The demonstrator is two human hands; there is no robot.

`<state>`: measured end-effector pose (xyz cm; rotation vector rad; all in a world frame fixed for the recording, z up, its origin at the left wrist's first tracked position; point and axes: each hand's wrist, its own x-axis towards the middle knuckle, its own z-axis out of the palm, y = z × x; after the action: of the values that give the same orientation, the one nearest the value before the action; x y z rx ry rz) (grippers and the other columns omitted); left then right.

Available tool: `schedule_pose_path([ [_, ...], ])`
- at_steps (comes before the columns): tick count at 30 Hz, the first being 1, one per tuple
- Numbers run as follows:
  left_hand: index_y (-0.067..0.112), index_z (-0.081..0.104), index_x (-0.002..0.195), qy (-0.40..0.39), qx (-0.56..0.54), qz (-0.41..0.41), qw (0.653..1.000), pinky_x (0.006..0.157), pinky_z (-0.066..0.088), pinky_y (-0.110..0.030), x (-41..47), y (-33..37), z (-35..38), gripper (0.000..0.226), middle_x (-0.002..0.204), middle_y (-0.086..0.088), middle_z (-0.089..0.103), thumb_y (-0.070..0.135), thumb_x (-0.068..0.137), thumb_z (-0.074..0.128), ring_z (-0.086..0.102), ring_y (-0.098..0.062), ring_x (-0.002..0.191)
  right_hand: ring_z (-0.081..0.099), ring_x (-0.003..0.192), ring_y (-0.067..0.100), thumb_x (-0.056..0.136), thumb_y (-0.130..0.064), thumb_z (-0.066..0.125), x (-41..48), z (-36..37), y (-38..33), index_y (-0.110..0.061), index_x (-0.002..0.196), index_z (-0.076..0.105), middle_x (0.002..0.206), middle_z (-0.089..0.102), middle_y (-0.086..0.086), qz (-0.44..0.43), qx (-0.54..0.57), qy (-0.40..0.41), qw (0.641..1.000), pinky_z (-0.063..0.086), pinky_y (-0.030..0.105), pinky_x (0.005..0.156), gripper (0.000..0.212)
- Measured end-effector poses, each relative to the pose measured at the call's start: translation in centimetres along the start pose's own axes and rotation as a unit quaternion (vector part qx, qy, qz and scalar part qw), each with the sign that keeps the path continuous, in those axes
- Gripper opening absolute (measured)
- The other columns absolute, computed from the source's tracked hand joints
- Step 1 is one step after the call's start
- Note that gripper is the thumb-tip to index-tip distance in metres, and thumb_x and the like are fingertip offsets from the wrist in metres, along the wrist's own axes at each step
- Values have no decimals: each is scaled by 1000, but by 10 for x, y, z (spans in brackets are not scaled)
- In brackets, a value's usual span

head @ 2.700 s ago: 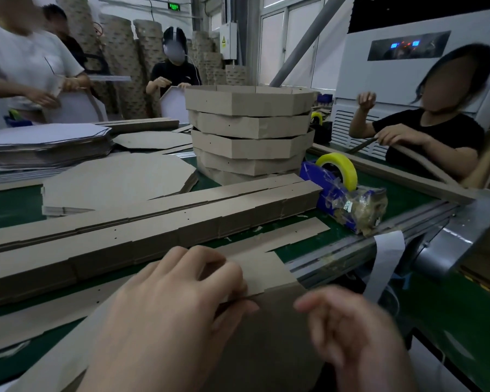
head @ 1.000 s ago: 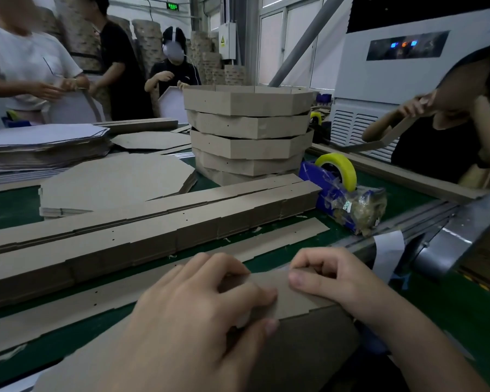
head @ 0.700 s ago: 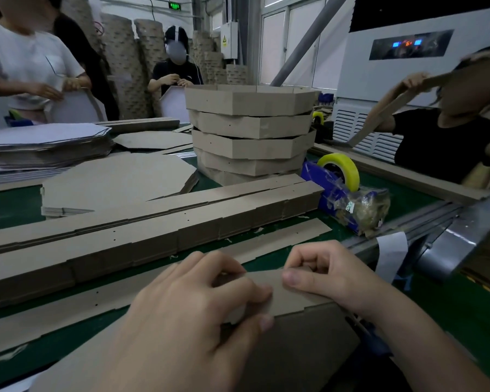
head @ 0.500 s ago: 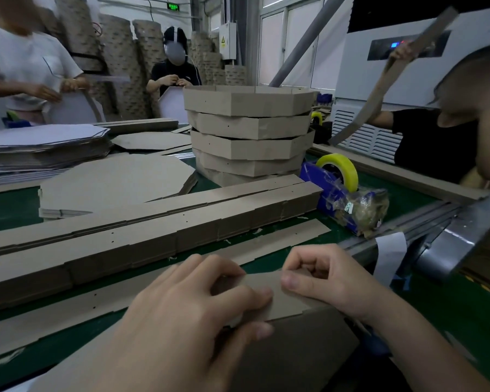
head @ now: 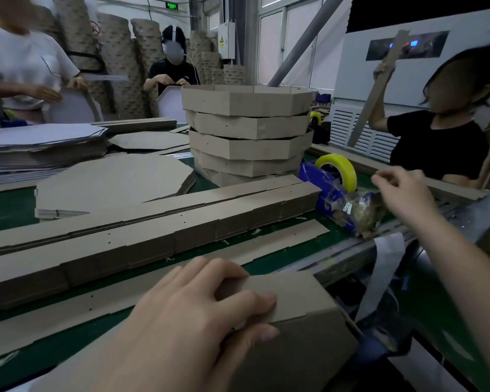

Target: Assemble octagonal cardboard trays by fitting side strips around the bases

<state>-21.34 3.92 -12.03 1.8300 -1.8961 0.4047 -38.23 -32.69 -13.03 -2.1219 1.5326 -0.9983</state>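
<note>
Lower centre, the left hand (head: 198,315) clamps the folded strip (head: 292,292), fingers over and thumb under, while mid-right the right hand (head: 402,193) curls at the tape dispenser (head: 324,190), pinching tape or not one cannot tell, so next it likely needs tape drawn across to seal the joint.

Green table (head: 6,205): side strips (head: 181,230), bases (head: 111,182), stacked trays (head: 246,123), tape dispenser (head: 331,190).

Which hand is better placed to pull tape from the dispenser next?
Right. The right hand hovers beside the tape dispenser, while the left hand is busy pinching the side strip against the tray base.
</note>
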Motion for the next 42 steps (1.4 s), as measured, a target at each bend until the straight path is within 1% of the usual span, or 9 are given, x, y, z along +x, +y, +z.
schedule_pose_path([
  [3,48,70,89,1,4,5,1000,63,40,-14,0,1,2,29,94,13,64,58,83,44,61,-9,77,57,85,25,95,-48,51,35,3,21,-21,112,68,102,61,6,63,1,-128,990,46,34,69,36],
  [5,47,71,88,1,2,6,1000,64,41,-14,1,0,3,29,93,13,65,58,83,45,62,-10,76,49,67,21,91,-43,59,44,3,24,-23,96,72,85,61,3,75,38,-148,985,37,28,54,24],
  [10,49,69,90,-2,7,0,1000,63,41,-14,3,0,4,28,94,15,64,59,82,45,61,-7,78,32,54,10,81,-20,70,47,-2,22,-17,75,67,73,56,0,193,233,-161,939,30,22,46,7],
  [16,48,70,90,4,4,1,1000,61,44,-17,2,-1,4,27,94,13,65,58,82,46,62,-10,77,32,55,5,81,-15,70,45,-1,20,-16,71,65,68,59,-4,266,301,-158,902,35,22,55,11],
  [24,49,69,92,5,5,-3,1000,59,46,-19,3,-2,4,27,96,15,64,59,83,45,62,-9,77,34,56,5,86,-14,62,37,-7,23,-14,74,60,65,45,-8,222,433,-139,862,38,28,65,12],
  [32,50,69,92,-2,4,-9,1000,61,43,-17,4,-1,4,28,96,16,63,59,83,44,62,-8,78,43,50,7,88,3,39,9,7,46,-18,40,50,44,43,-3,141,615,-52,774,46,35,79,54],
  [35,49,69,92,0,2,-8,1000,57,45,-19,5,0,4,28,96,16,63,59,83,45,62,-8,79,47,54,9,89,6,45,2,6,55,-15,39,57,48,49,0,122,553,-49,823,50,33,79,55],
  [39,50,68,92,-8,2,-8,1000,59,43,-16,4,1,3,28,97,18,62,60,83,44,60,-6,79,60,81,24,85,-13,72,-1,3,65,-19,66,71,89,64,5,78,232,-23,969,46,35,70,20],
  [42,49,68,92,-8,1,-9,1000,61,42,-15,4,1,3,28,98,17,62,59,83,44,61,-6,80,60,82,21,82,-17,75,0,-6,63,-23,63,67,83,70,5,35,26,8,999,44,33,75,22],
])
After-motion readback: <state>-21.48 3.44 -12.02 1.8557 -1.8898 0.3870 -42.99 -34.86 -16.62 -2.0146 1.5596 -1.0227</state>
